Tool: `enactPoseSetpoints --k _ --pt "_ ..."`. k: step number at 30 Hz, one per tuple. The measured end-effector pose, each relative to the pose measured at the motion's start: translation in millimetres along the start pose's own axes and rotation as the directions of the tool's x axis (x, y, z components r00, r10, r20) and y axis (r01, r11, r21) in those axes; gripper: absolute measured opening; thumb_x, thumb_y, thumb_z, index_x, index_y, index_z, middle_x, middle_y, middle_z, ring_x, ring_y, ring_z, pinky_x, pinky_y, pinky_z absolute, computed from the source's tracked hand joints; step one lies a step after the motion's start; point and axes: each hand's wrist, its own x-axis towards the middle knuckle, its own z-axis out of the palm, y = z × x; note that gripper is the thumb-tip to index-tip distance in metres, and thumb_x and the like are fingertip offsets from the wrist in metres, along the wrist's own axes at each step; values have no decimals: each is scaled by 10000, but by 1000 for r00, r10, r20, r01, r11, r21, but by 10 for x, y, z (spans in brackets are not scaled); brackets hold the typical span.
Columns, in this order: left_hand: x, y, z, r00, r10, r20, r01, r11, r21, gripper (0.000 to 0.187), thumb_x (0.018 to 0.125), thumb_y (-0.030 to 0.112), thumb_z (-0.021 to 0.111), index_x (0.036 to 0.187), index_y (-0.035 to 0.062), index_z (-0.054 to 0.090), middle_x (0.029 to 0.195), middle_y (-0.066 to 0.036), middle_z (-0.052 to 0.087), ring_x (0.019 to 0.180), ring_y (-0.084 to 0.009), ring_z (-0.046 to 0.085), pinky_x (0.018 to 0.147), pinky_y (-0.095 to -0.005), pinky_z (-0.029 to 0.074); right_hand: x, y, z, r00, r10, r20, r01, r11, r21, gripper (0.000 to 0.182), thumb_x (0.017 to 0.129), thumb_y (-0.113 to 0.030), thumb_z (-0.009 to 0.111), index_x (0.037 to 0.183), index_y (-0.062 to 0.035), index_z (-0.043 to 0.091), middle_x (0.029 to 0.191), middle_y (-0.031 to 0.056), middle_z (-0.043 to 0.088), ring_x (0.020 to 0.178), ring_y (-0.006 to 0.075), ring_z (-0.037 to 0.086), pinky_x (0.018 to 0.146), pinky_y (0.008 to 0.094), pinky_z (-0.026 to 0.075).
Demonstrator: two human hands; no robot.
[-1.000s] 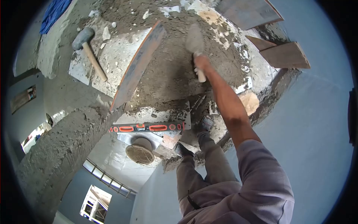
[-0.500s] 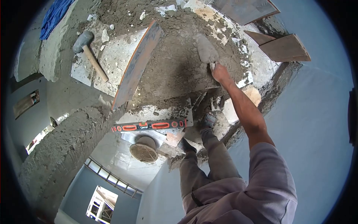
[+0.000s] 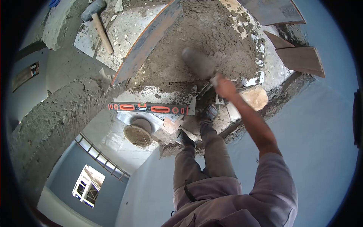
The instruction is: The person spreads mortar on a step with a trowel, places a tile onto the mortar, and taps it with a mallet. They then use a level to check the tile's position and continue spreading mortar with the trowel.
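Right hand (image 3: 225, 87) clamped on a loaded trowel (image 3: 199, 62) above the mortar bed (image 3: 211, 34); a tilt could spill mortar onto the level (image 3: 148, 108)

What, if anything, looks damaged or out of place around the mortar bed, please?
Broken tile pieces lie loose beside the right hand, which holds the grey mortar-caked trowel. The long reddish-edged straightedge board sits askew across the grey mortar bed. The orange spirit level lies flat on a mortar-smeared tile.
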Motion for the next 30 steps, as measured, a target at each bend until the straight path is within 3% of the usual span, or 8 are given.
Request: enactPoseSetpoints --k 4,5,6,7,10,13,23,30 --pt "76 19 -7 881 -416 227 423 906 20 598 907 571 174 930 234 667 1081 32 615 1218 -302 405 1023 -562 109 -90 -190 252 982 -171 -74 139 939 -316 261 914 -241 377 1071 -42 436 940 243 569 730 389 623 615 456 520" --pt "24 15 12 985 -160 70 165 984 -68 560 914 554 210 918 231 667 1071 25 618 1204 -305 413 1012 -562 133 4 -37 182 986 -131 -100 89 935 -343 253 920 -237 355 1078 -57 437 940 242 572 734 387 623 617 454 519" --pt "-29 11 31 989 112 -94 -119 990 -70 524 922 538 246 906 227 667 1060 19 621 1191 -309 422 1000 -563 157 116 170 73 988 -92 -123 41 928 -370 249 926 -233 333 1085 -72 437 940 241 575 739 386 623 618 452 517" --pt "-38 59 60 961 229 -157 -232 973 -3 522 922 535 248 901 226 668 1056 17 621 1189 -309 423 1001 -562 154 223 374 -85 986 -96 -134 40 927 -372 249 928 -222 315 1103 -96 441 949 235 580 751 386 623 622 456 515" --pt "-17 133 111 954 246 -172 -246 969 20 517 924 526 253 883 223 669 1045 12 620 1183 -309 424 1003 -559 145 467 704 -574 993 -17 -115 -30 920 -392 276 926 -196 292 1151 -164 449 981 229 590 794 383 622 661 459 510" --pt "7 145 124 947 252 -200 -251 968 30 512 926 518 259 866 219 671 1033 6 620 1177 -309 426 1004 -557 136 585 820 -776 980 40 -195 -110 925 -365 290 923 -192 289 1164 -159 447 981 232 597 824 381 619 695 459 505" --pt "66 215 172 930 283 -235 -280 959 47 503 932 490 279 808 208 677 995 -12 619 1158 -310 431 1010 -549 105 860 1122 -1136 981 125 -150 -164 944 -285 294 920 -236 296 1143 -140 462 962 196 624 899 369 604 779 462 475" --pt "30 169 142 928 277 -250 -271 961 59 502 936 470 293 767 201 681 969 -25 618 1145 -310 434 1014 -543 84 961 1015 -638 913 275 -300 -254 961 107 350 874 -259 420 1098 1 487 948 254 605 901 421 575 813 450 458"
